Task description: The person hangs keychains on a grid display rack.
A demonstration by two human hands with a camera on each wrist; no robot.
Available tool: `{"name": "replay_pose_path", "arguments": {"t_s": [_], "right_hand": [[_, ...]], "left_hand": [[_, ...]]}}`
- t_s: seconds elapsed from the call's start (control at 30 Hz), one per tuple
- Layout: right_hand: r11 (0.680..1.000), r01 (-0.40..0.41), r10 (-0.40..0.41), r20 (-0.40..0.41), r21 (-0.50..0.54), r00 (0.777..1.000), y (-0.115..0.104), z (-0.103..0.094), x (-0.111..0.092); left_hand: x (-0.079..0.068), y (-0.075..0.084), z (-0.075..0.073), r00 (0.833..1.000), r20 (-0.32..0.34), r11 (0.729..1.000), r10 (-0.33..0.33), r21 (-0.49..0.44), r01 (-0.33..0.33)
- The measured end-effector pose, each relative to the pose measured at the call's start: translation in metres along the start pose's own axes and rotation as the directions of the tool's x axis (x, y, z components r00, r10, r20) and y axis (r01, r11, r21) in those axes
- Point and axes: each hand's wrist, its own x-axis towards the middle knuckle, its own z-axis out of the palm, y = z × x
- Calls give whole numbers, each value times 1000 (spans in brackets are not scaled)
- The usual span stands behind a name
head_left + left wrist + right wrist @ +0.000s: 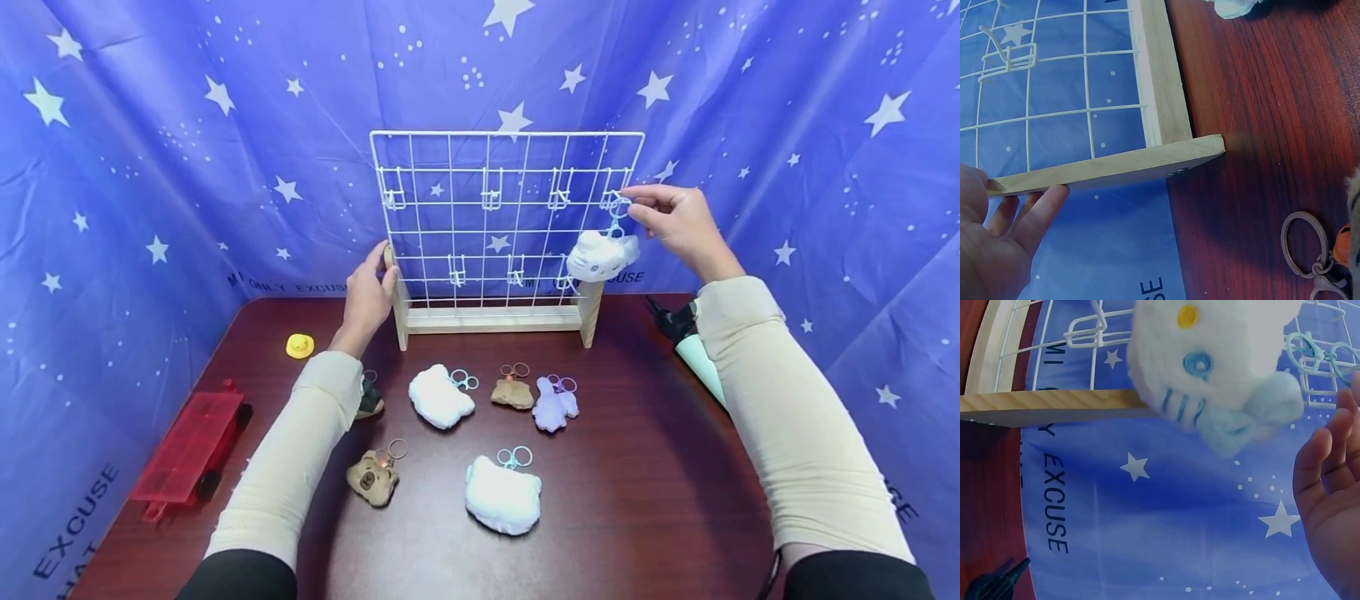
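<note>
My right hand (682, 225) pinches the light-blue key ring (619, 207) of a white plush keychain (596, 258) at the upper right hook (609, 200) of a white wire grid rack (507, 133). In the right wrist view the plush (1172, 356) hangs in front of the rack, showing a yellow nose, a blue eye and a blue bow. My left hand (367, 298) grips the rack's left wooden post (402, 312), thumb on one side and fingers on the other, as the left wrist view shows. Several other wire hooks (491, 200) sit bare on the grid.
On the dark red table (637, 500) lie two white plush keychains (441, 398) (502, 496), two brown ones (512, 394) (372, 479), a purple one (553, 407) and a dark one (369, 402). A yellow duck (300, 346) and red cart (197, 446) are left, a pale-green bottle (701, 367) right.
</note>
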Motion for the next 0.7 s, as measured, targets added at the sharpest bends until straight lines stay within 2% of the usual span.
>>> {"name": "replay_pose_path", "arguments": {"t_s": [0.17, 0.43, 0.7], "right_hand": [[999, 11, -11, -5, 50, 1000, 4, 0, -5], [999, 27, -27, 2, -38, 1000, 15, -5, -18], [999, 23, -22, 18, -34, 1000, 25, -7, -37]], "left_hand": [[0, -2, 1, 1000, -9, 1000, 13, 0, -13], [-1, -2, 1, 1000, -6, 1000, 7, 8, -7], [0, 0, 0, 1000, -1, 1000, 0, 8, 0]]}}
